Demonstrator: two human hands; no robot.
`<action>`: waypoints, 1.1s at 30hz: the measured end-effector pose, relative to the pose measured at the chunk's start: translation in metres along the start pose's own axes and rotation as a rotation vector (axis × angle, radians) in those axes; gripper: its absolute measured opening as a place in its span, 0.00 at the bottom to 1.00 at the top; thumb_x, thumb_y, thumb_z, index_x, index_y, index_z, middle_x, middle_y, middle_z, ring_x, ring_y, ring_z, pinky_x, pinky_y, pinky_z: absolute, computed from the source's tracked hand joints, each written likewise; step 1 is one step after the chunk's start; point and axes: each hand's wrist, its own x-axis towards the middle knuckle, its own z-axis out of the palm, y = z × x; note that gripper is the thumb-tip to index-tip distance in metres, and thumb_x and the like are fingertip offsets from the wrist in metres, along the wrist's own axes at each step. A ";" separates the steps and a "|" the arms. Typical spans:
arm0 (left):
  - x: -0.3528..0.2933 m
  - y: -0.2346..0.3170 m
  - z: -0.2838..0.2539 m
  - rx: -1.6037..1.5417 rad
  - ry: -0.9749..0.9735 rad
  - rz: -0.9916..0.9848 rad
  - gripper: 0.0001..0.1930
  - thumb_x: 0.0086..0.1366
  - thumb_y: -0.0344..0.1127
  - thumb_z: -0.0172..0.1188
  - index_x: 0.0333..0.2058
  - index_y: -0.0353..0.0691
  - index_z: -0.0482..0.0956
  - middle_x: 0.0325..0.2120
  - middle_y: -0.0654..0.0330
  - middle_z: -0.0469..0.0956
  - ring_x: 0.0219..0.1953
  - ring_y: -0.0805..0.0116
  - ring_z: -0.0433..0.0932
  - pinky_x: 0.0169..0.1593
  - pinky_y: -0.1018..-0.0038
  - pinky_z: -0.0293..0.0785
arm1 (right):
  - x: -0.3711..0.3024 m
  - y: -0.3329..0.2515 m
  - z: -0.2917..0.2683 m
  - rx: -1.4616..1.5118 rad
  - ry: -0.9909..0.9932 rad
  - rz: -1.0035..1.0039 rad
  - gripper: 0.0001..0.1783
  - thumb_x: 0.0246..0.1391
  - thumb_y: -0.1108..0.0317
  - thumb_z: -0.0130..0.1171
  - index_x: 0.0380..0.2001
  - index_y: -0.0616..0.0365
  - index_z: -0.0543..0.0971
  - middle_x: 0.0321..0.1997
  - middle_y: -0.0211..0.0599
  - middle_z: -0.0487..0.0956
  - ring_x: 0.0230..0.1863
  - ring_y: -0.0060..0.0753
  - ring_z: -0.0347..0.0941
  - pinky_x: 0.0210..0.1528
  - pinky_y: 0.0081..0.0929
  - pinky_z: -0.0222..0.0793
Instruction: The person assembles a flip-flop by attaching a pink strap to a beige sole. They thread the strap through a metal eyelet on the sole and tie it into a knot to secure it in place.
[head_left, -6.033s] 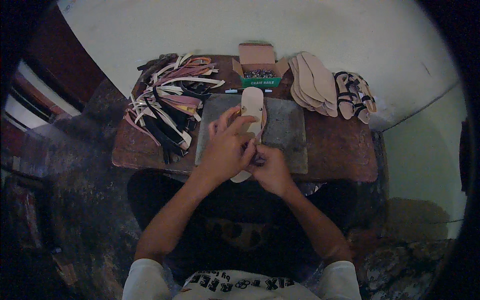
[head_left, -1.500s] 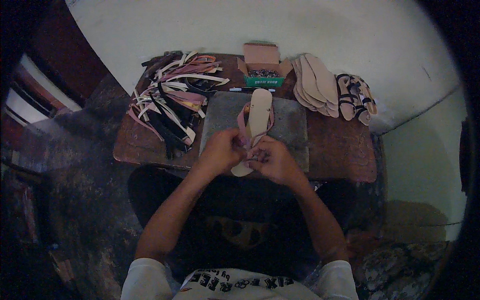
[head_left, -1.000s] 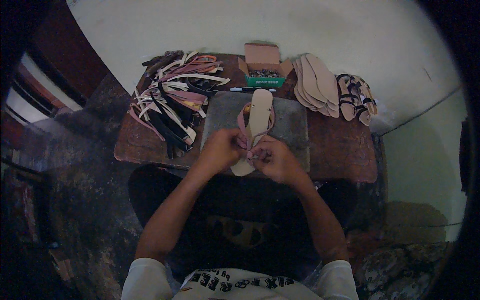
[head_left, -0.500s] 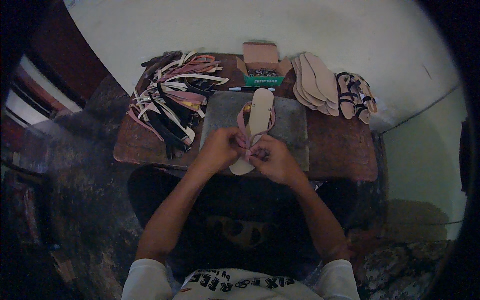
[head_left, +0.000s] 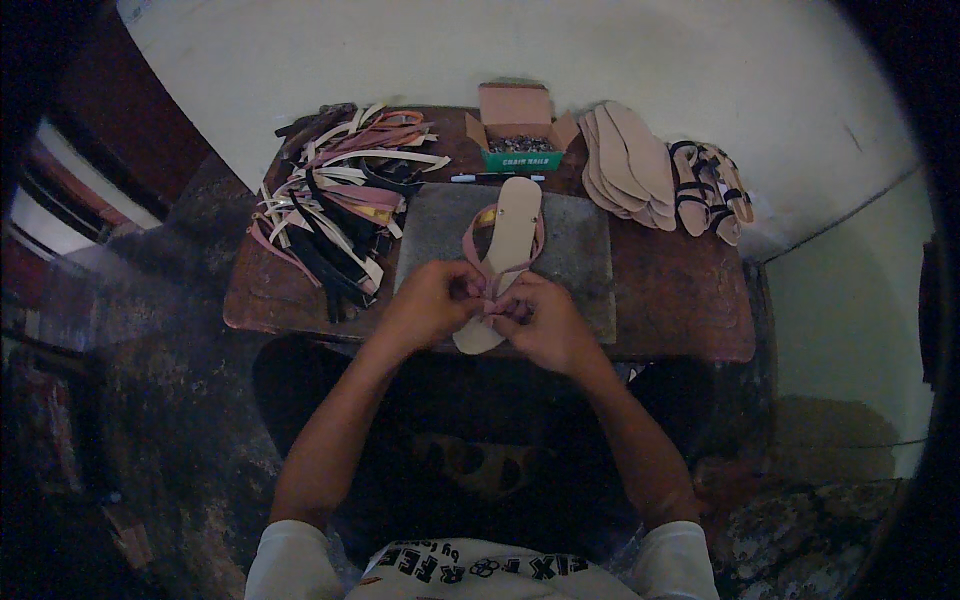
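Note:
A pale sandal sole [head_left: 514,232] lies lengthwise over a grey slab [head_left: 577,245] on the wooden table, its near end by the table's front edge. Looped across the sole is a pink strap [head_left: 470,240]. My left hand [head_left: 440,297] pinches the strap's near part from the left. From the right, my right hand [head_left: 541,318] grips the same part, and the fingertips of both hands nearly meet over the sole. Exactly how the strap sits between the fingers is hidden.
Pink, black and cream straps [head_left: 345,200] are heaped at the left. An open green box [head_left: 525,160] of small metal nails stands at the back, a pen [head_left: 495,178] before it. Stacked soles [head_left: 630,165] and black-strapped sandals [head_left: 708,190] lie at the right. A wall [head_left: 400,50] rises behind.
The sole and strap have shifted slightly left, and the strap's left side bows out wider. Both hands keep their pinch on the strap, with small finger movements.

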 end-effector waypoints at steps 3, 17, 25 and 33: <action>0.002 -0.003 0.000 -0.028 -0.013 0.024 0.10 0.59 0.33 0.71 0.36 0.35 0.82 0.29 0.63 0.80 0.33 0.76 0.77 0.38 0.73 0.74 | 0.000 0.003 0.001 -0.053 0.012 -0.015 0.08 0.50 0.73 0.70 0.34 0.64 0.84 0.35 0.36 0.76 0.34 0.28 0.75 0.38 0.29 0.71; 0.001 0.008 0.002 0.072 0.037 0.052 0.10 0.56 0.30 0.71 0.35 0.33 0.82 0.29 0.59 0.82 0.32 0.71 0.80 0.40 0.71 0.76 | 0.000 0.020 -0.010 -0.019 -0.039 -0.057 0.09 0.53 0.69 0.68 0.35 0.64 0.84 0.36 0.47 0.80 0.35 0.43 0.81 0.40 0.37 0.76; -0.001 0.001 0.009 0.081 0.092 0.047 0.12 0.55 0.32 0.73 0.35 0.33 0.83 0.29 0.56 0.84 0.33 0.68 0.83 0.39 0.70 0.78 | 0.000 -0.003 -0.026 -0.037 -0.038 0.075 0.08 0.55 0.70 0.66 0.36 0.64 0.84 0.33 0.46 0.84 0.35 0.35 0.82 0.38 0.31 0.76; 0.003 0.007 0.006 0.043 0.077 -0.023 0.10 0.53 0.32 0.74 0.31 0.34 0.83 0.26 0.56 0.83 0.30 0.67 0.83 0.37 0.69 0.78 | 0.018 -0.013 -0.033 0.020 0.220 -0.056 0.07 0.57 0.72 0.66 0.37 0.63 0.84 0.36 0.41 0.85 0.35 0.26 0.81 0.38 0.28 0.76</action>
